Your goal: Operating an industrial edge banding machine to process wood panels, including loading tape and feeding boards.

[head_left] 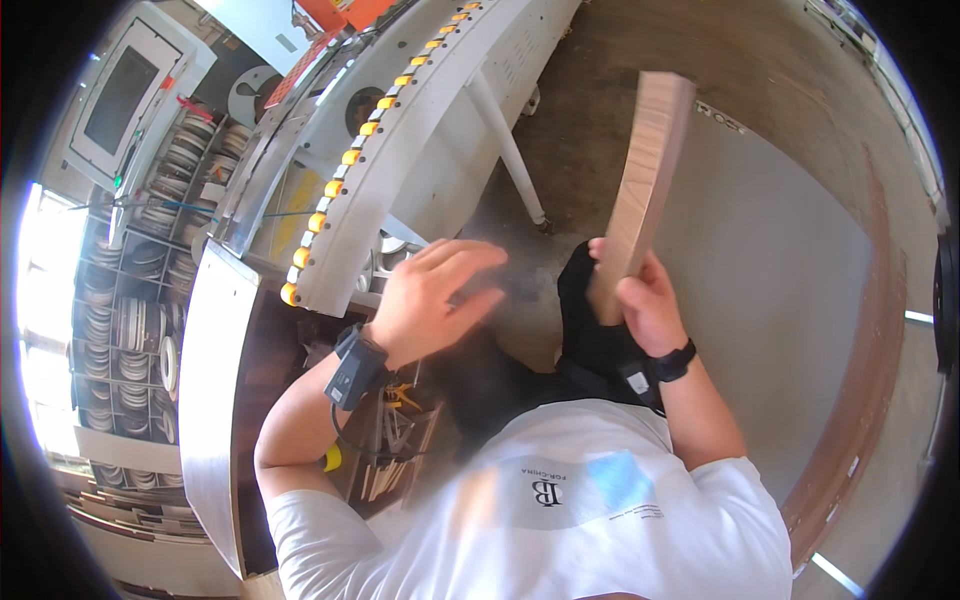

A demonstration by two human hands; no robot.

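Observation:
A long, narrow wood-grain board (645, 170) stands tilted up in front of me, its far end leaning to the right. My right hand (650, 305) is closed round its lower end, thumb on the near side and fingertips showing at the left edge. My left hand (437, 300) hangs free in the air to the left of the board, fingers apart and a little blurred, with nothing in it. It is nearest to the end of the machine's roller rail (385, 165), which carries a row of yellow rollers.
A grey panel stack (770, 250) with brown edges lies at my right. To the left are a machine control screen (120, 95), racks of rolled edging strip (135, 340) and a pale-topped cabinet (215, 380). Tools lie on an open shelf (395, 440) below my left arm. A machine leg (510, 150) reaches the floor ahead.

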